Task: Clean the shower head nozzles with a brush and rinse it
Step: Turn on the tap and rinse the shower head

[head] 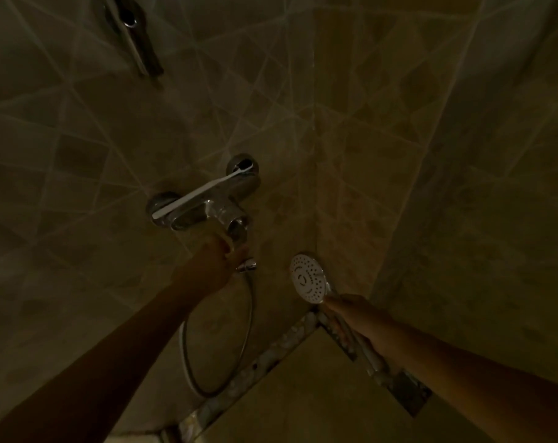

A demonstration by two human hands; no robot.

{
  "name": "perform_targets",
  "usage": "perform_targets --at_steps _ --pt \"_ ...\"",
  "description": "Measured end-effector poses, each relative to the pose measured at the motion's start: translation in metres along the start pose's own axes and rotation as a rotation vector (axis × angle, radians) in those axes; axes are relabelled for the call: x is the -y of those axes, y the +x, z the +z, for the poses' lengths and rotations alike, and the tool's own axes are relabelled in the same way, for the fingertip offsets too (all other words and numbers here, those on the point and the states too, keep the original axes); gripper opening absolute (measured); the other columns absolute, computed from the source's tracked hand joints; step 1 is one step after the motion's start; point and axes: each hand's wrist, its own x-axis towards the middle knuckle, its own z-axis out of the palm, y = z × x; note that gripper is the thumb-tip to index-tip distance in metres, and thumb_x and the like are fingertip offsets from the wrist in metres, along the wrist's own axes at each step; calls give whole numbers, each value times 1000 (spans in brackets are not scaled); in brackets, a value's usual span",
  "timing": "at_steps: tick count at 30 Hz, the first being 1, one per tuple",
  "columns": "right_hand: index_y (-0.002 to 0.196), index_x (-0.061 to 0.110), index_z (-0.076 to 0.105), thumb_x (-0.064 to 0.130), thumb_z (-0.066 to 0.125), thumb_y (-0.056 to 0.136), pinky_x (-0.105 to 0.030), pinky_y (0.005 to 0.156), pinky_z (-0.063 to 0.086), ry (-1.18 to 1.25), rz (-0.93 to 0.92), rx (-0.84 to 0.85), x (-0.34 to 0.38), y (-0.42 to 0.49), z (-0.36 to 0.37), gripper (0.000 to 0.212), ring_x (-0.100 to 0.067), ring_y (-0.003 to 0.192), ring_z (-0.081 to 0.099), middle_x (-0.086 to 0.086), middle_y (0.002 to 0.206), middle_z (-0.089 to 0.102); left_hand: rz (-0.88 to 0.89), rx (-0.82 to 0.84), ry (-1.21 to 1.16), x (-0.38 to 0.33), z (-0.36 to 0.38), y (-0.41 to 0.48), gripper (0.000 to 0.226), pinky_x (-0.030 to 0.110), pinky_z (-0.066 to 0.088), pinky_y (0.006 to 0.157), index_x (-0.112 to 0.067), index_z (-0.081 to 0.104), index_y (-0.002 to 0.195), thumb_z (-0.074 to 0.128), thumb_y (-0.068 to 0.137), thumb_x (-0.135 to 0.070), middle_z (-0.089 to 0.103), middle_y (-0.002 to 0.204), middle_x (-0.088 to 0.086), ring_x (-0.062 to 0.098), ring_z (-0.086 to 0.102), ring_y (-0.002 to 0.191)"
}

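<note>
In a dim shower corner, my right hand (pixel 356 310) grips the handle of the round white shower head (pixel 309 278), whose dotted nozzle face points up toward me. My left hand (pixel 218 255) reaches to the chrome mixer tap (pixel 204 204) on the wall, fingers closed around the lever at its lower end. A white toothbrush (pixel 201 193) lies along the top of the tap body, bristle end at the upper right. The metal hose (pixel 245 318) loops down from the fitting under the tap.
Beige tiled walls meet in a corner to the right of the tap. A chrome rail with a dark holder (pixel 132 33) runs down the wall at the top left. A pebble mosaic strip (pixel 271 356) borders the floor tile below.
</note>
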Motion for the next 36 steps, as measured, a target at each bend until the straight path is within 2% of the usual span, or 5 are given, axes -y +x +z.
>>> perform_targets --at_steps 4,15,18,25,36 --pt "78 12 60 33 55 92 -20 43 41 19 3 -12 -5 12 0 26 -13 45 51 -4 58 54 -11 24 59 7 18 15 42 29 38 81 -6 55 119 42 95 -38 62 117 17 27 58 100" --pt "74 10 60 38 52 93 -22 43 38 26 27 16 -12 29 -3 35 -15 42 47 -5 52 54 148 -193 -189 9 32 9 38 17 37 56 -7 57 117 36 98 -32 62 100 11 7 52 67" --pt "72 10 59 41 49 94 -21 40 37 57 26 67 -7 33 -1 39 -15 36 45 -2 44 52 207 -220 -232 8 32 10 39 23 42 71 -9 61 115 33 98 -31 64 96 10 15 59 77" --pt "63 10 51 40 42 97 -18 37 36 81 -7 81 3 35 6 46 -13 31 44 0 37 49 125 -256 -58 8 30 13 45 7 37 59 -6 66 83 37 97 -37 55 63 -1 3 46 56" --pt "70 9 52 45 40 97 -20 40 38 137 62 32 9 20 10 46 -13 34 46 0 40 51 24 -186 -140 2 27 8 48 11 37 54 0 66 86 38 96 -38 54 59 -3 6 52 54"
